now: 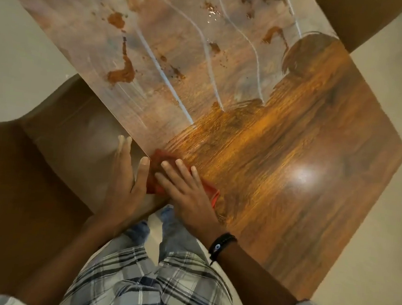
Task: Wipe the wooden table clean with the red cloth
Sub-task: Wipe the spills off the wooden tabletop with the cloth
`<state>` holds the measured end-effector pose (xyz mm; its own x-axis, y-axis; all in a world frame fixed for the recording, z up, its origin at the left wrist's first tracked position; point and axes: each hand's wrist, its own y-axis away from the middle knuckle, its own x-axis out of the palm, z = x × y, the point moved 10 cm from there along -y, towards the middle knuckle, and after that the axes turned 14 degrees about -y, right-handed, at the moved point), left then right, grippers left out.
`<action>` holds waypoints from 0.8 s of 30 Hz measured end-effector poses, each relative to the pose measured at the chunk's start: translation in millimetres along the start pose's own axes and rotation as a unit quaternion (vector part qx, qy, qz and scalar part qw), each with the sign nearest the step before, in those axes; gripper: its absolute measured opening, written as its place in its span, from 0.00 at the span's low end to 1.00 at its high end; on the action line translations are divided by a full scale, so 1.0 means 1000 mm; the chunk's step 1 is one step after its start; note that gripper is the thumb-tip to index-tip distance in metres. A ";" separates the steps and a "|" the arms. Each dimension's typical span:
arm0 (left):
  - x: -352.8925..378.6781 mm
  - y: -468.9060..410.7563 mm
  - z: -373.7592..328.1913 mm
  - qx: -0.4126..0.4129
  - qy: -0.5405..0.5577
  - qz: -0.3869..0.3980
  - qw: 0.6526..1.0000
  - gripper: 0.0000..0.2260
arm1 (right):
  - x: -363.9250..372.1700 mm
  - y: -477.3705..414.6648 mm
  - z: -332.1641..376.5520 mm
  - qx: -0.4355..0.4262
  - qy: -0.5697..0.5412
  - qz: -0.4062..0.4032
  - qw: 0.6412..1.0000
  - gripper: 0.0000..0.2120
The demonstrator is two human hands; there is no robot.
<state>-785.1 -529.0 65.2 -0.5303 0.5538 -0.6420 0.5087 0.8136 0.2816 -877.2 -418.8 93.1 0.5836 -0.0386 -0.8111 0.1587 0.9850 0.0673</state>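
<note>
On the left, the left hand point(123, 184) rests at the near-left edge of the wooden table point(290, 159). Its fingers point(123, 146) lie straight and together, closed on nothing. The thumb point(143, 169) is spread toward the cloth and touches its left border.

Just to the right, the red cloth point(154, 180) lies bunched flat on the table at the near-left corner, mostly hidden under the right hand point(187, 197). That hand presses down with open palm and splayed fingers point(179, 167); it pins the cloth rather than pinching it. A dark wristband point(221, 244) sits on that wrist.

The cloth looks soft, thin and light. It should fold and slide easily on the glossy top, so flat pressure over its middle will likely hold it better than a grip at an edge. A loose corner point(214, 196) pokes out on the right and could drag or fold under.

Its long axis seems to run from the table edge at far-left toward that corner at near-right, though much is covered.

Further right the wood looks dark and shiny, with a lamp glare point(301, 177). The far-left half is filmed pale, with white streaks point(167, 84) and rusty brown stains point(122, 74) not yet wiped.
</note>
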 end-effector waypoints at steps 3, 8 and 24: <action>0.001 -0.001 -0.001 -0.006 0.030 0.012 0.999 0.34 | -0.047 -0.016 -0.059 0.066 -0.029 -0.039 0.997 0.27; 0.005 0.002 -0.009 -0.014 0.049 0.019 0.999 0.35 | -0.168 -0.044 -0.212 0.257 -0.086 -0.182 0.945 0.21; 0.006 0.007 -0.015 -0.042 0.109 -0.030 0.993 0.34 | -0.052 -0.056 -0.038 -0.040 -0.023 0.024 0.999 0.29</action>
<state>-795.1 -517.8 74.1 -0.6973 0.5215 -0.4917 0.4178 0.8531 0.3124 -946.3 -465.3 109.5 0.6251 0.0037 -0.7805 0.0668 0.9961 0.0582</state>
